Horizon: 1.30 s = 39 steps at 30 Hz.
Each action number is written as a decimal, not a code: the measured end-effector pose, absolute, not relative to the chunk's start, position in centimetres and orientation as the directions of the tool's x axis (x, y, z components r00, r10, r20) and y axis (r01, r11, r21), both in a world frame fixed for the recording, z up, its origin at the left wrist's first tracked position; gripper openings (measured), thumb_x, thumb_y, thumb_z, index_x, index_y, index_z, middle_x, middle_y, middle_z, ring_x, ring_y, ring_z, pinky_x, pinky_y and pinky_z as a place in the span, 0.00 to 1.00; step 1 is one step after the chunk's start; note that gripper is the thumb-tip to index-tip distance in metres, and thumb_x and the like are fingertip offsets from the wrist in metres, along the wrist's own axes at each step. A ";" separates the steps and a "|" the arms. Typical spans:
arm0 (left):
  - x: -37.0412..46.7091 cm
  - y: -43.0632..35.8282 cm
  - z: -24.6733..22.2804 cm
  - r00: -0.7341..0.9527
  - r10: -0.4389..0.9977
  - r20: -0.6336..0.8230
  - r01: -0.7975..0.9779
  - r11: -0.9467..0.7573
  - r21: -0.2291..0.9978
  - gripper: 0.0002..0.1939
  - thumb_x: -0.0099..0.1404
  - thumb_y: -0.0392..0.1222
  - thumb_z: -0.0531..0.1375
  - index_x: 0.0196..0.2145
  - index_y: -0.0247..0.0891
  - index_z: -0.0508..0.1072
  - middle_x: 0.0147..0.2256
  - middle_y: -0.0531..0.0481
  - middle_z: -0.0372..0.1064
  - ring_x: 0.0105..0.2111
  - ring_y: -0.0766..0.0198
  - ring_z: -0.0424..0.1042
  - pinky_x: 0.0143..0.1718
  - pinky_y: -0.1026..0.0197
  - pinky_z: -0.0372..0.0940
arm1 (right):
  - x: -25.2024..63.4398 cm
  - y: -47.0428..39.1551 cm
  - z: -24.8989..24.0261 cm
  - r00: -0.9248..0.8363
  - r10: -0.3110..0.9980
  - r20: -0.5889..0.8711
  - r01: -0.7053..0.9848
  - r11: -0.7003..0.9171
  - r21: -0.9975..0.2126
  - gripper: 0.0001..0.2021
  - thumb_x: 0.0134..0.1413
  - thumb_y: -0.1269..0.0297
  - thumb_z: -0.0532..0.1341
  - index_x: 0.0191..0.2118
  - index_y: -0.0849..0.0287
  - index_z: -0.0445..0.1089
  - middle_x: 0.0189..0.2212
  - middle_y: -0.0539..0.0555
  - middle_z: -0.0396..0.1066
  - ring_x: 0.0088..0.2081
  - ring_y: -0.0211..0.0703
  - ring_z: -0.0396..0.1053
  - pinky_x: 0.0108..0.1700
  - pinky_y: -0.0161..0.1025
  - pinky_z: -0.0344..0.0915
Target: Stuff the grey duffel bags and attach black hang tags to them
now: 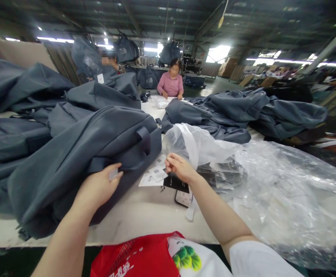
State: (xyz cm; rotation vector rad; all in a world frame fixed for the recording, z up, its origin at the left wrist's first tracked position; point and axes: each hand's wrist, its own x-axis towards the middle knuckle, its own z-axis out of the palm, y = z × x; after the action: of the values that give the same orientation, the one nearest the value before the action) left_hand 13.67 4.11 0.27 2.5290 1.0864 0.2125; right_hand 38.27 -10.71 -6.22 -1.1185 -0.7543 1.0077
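Red bag [139, 257] with white lettering sits nearest, at my lap below the table edge, a white panel with a green print beside it. White table [144, 219] runs away from me. Left half is heaped with grey bags, stacked and slumped over one another. Right half is covered by loose clear plastic sheeting [286, 192], crumpled, with one bunched plastic bag [196, 144] rising just behind my right hand. More grey bags [237, 111] lie farther back. Two people sit at the far end, one in a pink top [171, 84].

Grey bag [87, 154] in front of me lies on its side, long axis running from near left to far right, handle strap end toward the middle of the table. It overhangs the paper tags on its right.

My left hand [98, 188] rests on the bag's near face, arm reaching up from lower left, thumb out to the right, fingers curled against the fabric. I cannot tell whether they pinch it or only press.

My right hand [179, 167] comes in from lower right, wrist low, fingertips drawn together on a white printed tag [154, 175] from the small pile on the table. Black card [176, 184] lies just under the wrist.
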 end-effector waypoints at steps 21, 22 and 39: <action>20.1 -3.4 -5.0 0.840 0.514 0.176 0.488 -0.856 0.171 0.28 0.62 0.29 0.48 0.61 0.29 0.57 0.59 0.36 0.61 0.44 0.54 0.74 0.39 0.56 0.70 | 33.2 -14.5 -2.5 0.479 0.841 0.250 0.697 -0.191 -0.691 0.16 0.56 0.53 0.61 0.45 0.59 0.68 0.40 0.57 0.70 0.43 0.47 0.67 0.46 0.43 0.61; 20.2 -3.7 -5.1 0.836 0.521 0.175 0.494 -0.852 0.175 0.28 0.63 0.30 0.48 0.61 0.28 0.57 0.59 0.36 0.62 0.44 0.54 0.74 0.40 0.57 0.70 | 32.6 -14.5 -2.8 0.450 0.865 0.221 0.714 -0.200 -0.671 0.19 0.54 0.51 0.62 0.46 0.60 0.68 0.41 0.58 0.70 0.44 0.48 0.67 0.47 0.44 0.61; 18.3 -0.9 -1.6 0.862 0.498 0.096 0.432 -0.819 0.378 0.15 0.68 0.50 0.50 0.38 0.41 0.73 0.32 0.47 0.76 0.33 0.54 0.75 0.33 0.58 0.62 | 34.0 -15.2 -5.1 0.465 0.858 0.218 0.706 -0.211 -0.676 0.11 0.62 0.67 0.51 0.40 0.60 0.70 0.37 0.56 0.70 0.39 0.43 0.66 0.42 0.38 0.59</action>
State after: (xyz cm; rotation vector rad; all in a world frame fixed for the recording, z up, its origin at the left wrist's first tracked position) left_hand 18.33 -0.88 -1.57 2.6897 0.6942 0.2705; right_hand 34.01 -15.20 -5.09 -1.9778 -1.3004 0.2630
